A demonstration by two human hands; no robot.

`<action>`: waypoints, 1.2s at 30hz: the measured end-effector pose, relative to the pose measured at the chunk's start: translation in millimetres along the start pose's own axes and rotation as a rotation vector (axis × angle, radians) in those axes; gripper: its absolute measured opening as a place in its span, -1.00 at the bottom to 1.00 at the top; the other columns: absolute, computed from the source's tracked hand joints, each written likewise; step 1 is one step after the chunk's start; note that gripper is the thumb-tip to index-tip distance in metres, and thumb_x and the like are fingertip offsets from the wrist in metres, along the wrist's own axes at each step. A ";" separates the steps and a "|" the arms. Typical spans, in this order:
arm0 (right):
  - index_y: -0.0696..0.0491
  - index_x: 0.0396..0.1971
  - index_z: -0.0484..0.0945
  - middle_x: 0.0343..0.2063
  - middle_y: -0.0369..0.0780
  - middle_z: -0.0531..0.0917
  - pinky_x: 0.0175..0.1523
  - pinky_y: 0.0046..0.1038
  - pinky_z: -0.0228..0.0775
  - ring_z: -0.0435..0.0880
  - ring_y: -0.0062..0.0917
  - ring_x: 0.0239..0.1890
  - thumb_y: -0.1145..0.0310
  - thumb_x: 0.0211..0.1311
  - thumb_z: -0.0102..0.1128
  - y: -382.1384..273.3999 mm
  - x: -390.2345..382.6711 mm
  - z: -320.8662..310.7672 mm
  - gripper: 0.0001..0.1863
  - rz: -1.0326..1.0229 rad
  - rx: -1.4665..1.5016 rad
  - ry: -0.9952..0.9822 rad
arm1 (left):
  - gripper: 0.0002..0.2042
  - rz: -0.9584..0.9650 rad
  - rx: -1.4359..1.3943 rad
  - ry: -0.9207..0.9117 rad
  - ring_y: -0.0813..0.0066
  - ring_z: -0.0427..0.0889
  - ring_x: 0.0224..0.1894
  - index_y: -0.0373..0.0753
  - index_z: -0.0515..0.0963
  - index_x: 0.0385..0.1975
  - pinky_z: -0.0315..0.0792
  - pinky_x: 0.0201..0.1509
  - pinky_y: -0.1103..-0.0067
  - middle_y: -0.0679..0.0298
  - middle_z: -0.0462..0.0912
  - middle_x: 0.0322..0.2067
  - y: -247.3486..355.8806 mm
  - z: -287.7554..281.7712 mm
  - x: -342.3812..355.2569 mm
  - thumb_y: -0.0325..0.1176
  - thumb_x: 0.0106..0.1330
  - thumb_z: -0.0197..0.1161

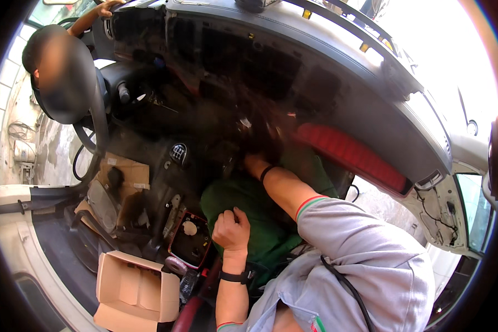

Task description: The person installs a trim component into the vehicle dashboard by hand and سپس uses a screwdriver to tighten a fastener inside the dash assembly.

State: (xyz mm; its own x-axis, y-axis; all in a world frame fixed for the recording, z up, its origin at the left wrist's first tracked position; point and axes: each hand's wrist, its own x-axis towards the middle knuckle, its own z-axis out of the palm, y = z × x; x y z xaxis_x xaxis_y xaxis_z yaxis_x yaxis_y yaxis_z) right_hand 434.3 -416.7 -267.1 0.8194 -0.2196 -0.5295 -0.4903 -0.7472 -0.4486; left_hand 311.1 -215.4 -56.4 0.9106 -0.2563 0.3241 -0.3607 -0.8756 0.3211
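Observation:
My left hand (pixel 231 229) is curled closed above my green-trousered leg (pixel 265 255), to the right of a red-edged tray (pixel 186 247) with small parts in it; what the fingers hold, if anything, is hidden. My right hand (pixel 253 164) reaches forward into the shadowed space below the dark dashboard (pixel 232 55), its fingers lost in the dimness. A gear knob (pixel 178 153) stands left of that hand. To its right, a long red padded piece (pixel 354 163) lies along the lower dashboard.
A co-worker (pixel 58 74) leans in at the upper left by the steering wheel (pixel 98 124), one hand on the dashboard end. An open cardboard box (pixel 113 290) sits at the lower left, below flattened cardboard (pixel 127 169). A door opening with hanging wires (pixel 437 221) is at the right.

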 end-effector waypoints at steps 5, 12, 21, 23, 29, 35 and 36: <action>0.14 -0.02 0.63 -0.09 -0.04 0.72 0.01 -0.17 0.58 0.72 -0.13 -0.02 0.32 0.17 0.21 -58.9 -51.4 -78.8 -0.62 -0.170 -0.281 0.018 | -0.71 0.013 -0.001 0.040 0.12 0.55 -0.59 -0.15 0.39 -0.68 0.39 -0.55 0.26 0.24 0.48 -0.65 0.5 1.0 -0.7 -0.31 0.25 0.27; 0.21 -0.28 0.65 -0.28 0.05 0.73 -0.09 -0.09 0.58 0.75 -0.09 -0.16 0.25 0.18 0.26 -98.5 -145.9 -150.1 -0.70 -0.251 -0.034 0.382 | -0.73 -0.020 -0.080 0.037 0.11 0.58 -0.57 -0.16 0.46 -0.65 0.43 -0.52 0.29 0.22 0.57 -0.61 6.9 -8.8 -1.3 -0.25 0.28 0.27; 0.18 -0.32 0.57 -0.74 -0.38 0.40 -0.49 -0.52 0.36 0.32 -0.71 -0.73 0.26 0.41 0.18 -75.2 -273.9 -243.0 -0.75 -0.361 1.129 0.074 | -0.45 -0.474 -1.453 -0.475 0.41 0.68 -0.17 -0.39 0.49 0.09 0.55 -0.17 0.52 0.16 0.65 -0.14 29.4 -54.9 73.0 0.07 0.48 0.14; 0.19 -0.29 0.57 -0.75 -0.40 0.36 -0.47 -0.53 0.37 0.30 -0.72 -0.75 0.28 0.42 0.14 -61.4 -285.7 -248.9 -0.75 -0.395 1.268 0.047 | -0.48 -0.488 -1.560 -0.464 0.40 0.68 -0.18 -0.40 0.48 0.07 0.57 -0.13 0.53 0.19 0.62 -0.17 47.8 -62.7 86.4 0.03 0.46 0.19; 0.20 -0.30 0.57 -0.81 -0.47 0.19 -0.38 -0.49 0.30 0.14 -0.73 -0.76 0.20 0.42 0.05 -31.0 -310.6 -261.5 -0.67 -0.371 1.602 0.006 | -0.64 -0.515 -1.600 -0.498 0.43 0.70 -0.21 -0.32 0.51 -0.07 0.58 -0.16 0.57 0.27 0.62 -0.27 69.9 -60.6 89.2 -0.12 0.41 0.31; 0.19 -0.27 0.57 -0.83 -0.51 0.15 -0.38 -0.52 0.27 0.12 -0.76 -0.76 0.16 0.42 0.02 -15.8 -316.1 -259.9 -0.65 -0.427 1.719 -0.123 | -0.75 -0.381 -1.701 -0.498 0.45 0.70 -0.17 -0.23 0.55 -0.04 0.58 -0.12 0.57 0.27 0.68 -0.17 80.9 -75.2 79.0 -0.24 0.44 0.28; 0.19 -0.27 0.57 -0.83 -0.51 0.15 -0.38 -0.53 0.26 0.12 -0.76 -0.76 0.16 0.42 0.03 -14.8 -316.5 -261.0 -0.65 -0.428 1.739 -0.135 | -0.77 -0.349 -1.691 -0.495 0.45 0.71 -0.16 -0.22 0.55 -0.04 0.58 -0.11 0.57 0.27 0.68 -0.15 80.4 -75.4 79.3 -0.26 0.44 0.27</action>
State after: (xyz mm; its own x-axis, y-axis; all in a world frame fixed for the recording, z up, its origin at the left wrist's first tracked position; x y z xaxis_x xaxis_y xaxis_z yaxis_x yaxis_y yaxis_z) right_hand 259.8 -499.8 95.0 0.9765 -0.0937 -0.1941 -0.0633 0.7363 -0.6737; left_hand 339.2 -275.3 62.1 0.8371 -0.5342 -0.1181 0.3371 0.3335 0.8804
